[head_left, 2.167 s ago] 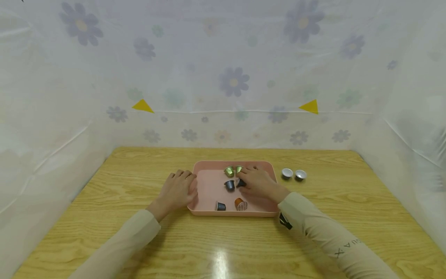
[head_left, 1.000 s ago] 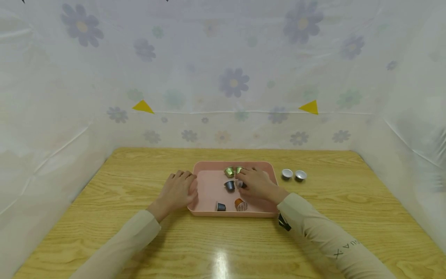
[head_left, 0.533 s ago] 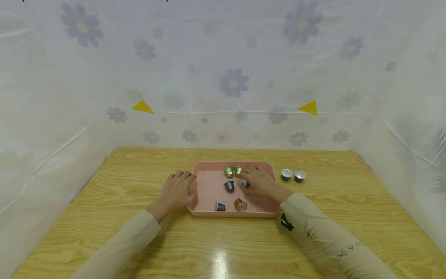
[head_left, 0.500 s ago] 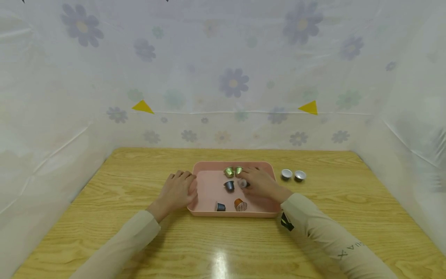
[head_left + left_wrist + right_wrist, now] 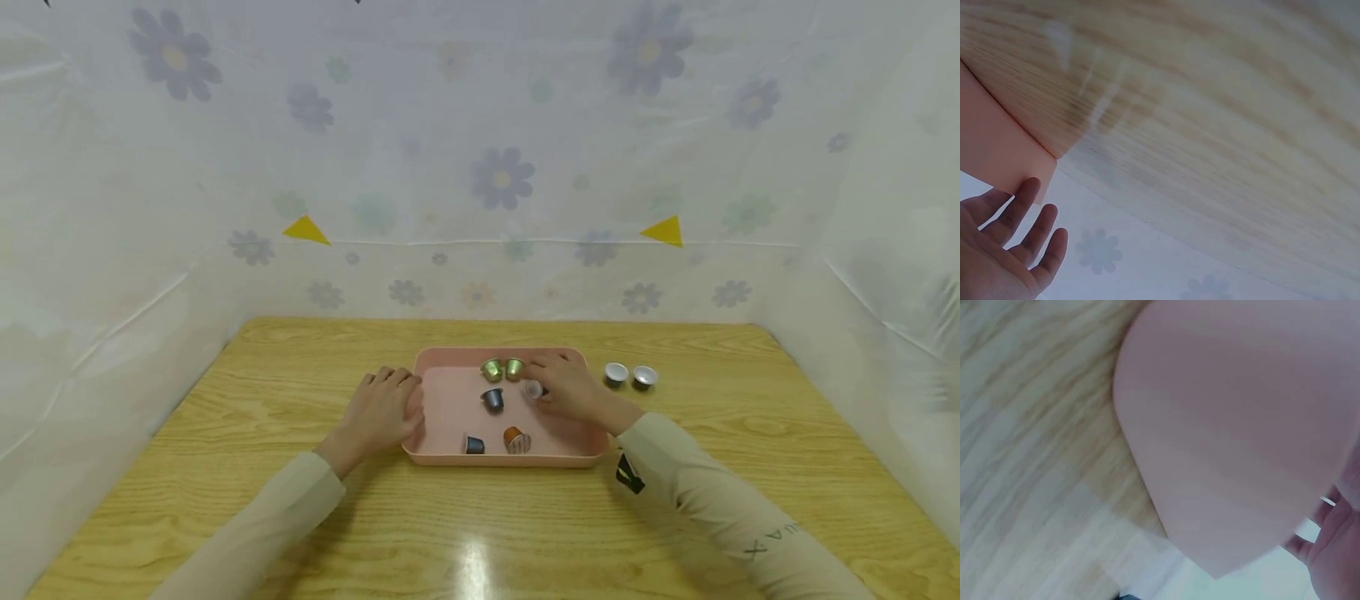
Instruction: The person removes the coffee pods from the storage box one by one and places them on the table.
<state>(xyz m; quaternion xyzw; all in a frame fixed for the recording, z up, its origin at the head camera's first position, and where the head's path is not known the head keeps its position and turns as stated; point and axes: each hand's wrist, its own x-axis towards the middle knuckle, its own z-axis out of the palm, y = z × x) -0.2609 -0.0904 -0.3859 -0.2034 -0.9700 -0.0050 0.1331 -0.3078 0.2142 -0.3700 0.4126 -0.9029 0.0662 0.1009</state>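
Note:
Inside the pink tray (image 5: pixel 450 459), my right hand (image 5: pixel 566 387) pinches a coffee capsule (image 5: pixel 533 390), its pale round lid facing left. In the right wrist view, the tray wall hides most of that hand. My left hand (image 5: pixel 382 408) rests at the tray's left rim; in the left wrist view its fingers (image 5: pixel 1025 194) are loosely extended, with a fingertip against the tray's edge. Left of the held capsule lie two green capsules (image 5: pixel 492 370) side by side and a dark blue capsule (image 5: pixel 493 400). A dark grey capsule (image 5: pixel 474 445) and an orange capsule (image 5: pixel 517 440) lie along the near wall.
Two dark capsules with white lids (image 5: pixel 616 374) stand on the wood-grain table (image 5: pixel 337 533), right of the tray. A flowered white sheet (image 5: pixel 480 108) closes off the back and sides, with two yellow triangles (image 5: pixel 663 232) on it.
My right hand has lifted the dark capsule away from beside the dark blue one, turned its lid into view and moved right. My left hand has stayed at the rim.

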